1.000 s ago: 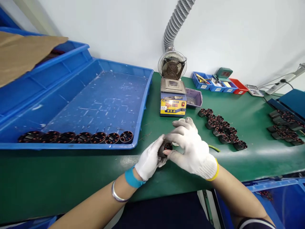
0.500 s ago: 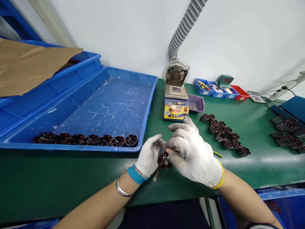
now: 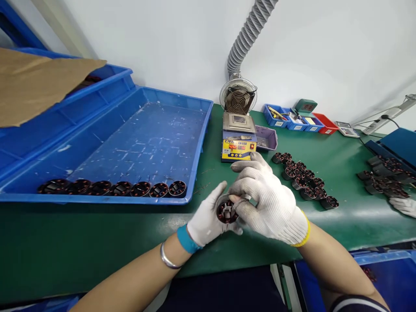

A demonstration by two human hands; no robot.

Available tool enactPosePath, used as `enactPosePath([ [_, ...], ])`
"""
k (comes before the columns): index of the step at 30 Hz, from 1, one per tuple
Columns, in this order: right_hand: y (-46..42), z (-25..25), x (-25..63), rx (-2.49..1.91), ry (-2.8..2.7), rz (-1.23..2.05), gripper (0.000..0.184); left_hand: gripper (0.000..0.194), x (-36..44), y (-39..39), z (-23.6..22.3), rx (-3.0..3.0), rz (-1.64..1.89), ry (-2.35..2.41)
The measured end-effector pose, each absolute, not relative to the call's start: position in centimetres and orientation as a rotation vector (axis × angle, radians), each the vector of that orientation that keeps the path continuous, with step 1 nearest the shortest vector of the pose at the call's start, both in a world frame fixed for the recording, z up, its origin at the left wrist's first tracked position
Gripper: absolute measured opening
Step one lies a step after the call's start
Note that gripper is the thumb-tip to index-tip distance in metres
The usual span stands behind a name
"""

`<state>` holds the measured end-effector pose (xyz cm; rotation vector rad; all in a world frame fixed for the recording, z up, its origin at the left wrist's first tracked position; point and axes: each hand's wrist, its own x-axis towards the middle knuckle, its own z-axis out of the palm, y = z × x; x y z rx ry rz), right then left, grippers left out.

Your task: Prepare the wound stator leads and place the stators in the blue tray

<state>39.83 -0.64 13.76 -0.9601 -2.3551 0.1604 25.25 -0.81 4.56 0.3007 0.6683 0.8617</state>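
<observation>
Now that the left hand [image 3: 206,220] has been slipped underneath, the wound ring [image 3: 227,211] seems better steadied.
Nearer than the yellow-fronted machine [image 3: 238,147], it is cupped by that hand, its rim pinched by the right hand [image 3: 270,203].

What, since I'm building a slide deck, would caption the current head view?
Gloved left hand holds a dark ring, gloved right hand at its rim, beside a blue tray.

1. Five o'clock: coil-wound ring [image 3: 226,212], partly hidden by left grip [image 3: 206,219] and right grip [image 3: 266,197].
2. Three o'clock: another person's glove [image 3: 404,206], cut off by the edge.
3. One o'clock: hose [image 3: 248,39], top cut off.
4. Ten o'clock: brown paper [image 3: 42,84], cut off.
</observation>
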Motion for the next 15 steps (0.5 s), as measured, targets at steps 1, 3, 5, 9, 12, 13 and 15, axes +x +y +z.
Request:
enactPosePath([
  [1,-0.6,13.3,39.9,-0.971,-2.343,0.180,0.009,0.036,25.4,-0.9,4.3,0.322,0.791,0.605],
  [3,-0.4,12.4,40.2,-1.004,-2.299,0.239,0.008,0.049,25.5,-1.1,4.1,0.360,0.750,0.493],
  [5,-0.3,11.5,40.5,-1.043,-2.214,0.329,0.007,0.054,25.5,-1.1,4.3,0.410,0.825,0.506],
  [9,0.0,9.9,41.6,-1.114,-1.756,0.556,0.009,0.051,25.5,-1.2,5.1,0.453,0.844,0.667],
  [12,-0.6,8.4,42.4,-1.124,-1.526,0.547,0.011,0.046,25.6,-1.2,5.1,0.339,0.914,0.729],
  [13,-1.0,7.8,42.5,-1.123,-1.554,0.505,0.007,0.043,25.6,-1.2,4.8,0.306,0.962,0.746],
  [15,-2.0,6.3,42.2,-1.128,-1.722,0.408,0.009,0.035,25.6,-1.3,4.0,0.267,1.067,0.798],
])
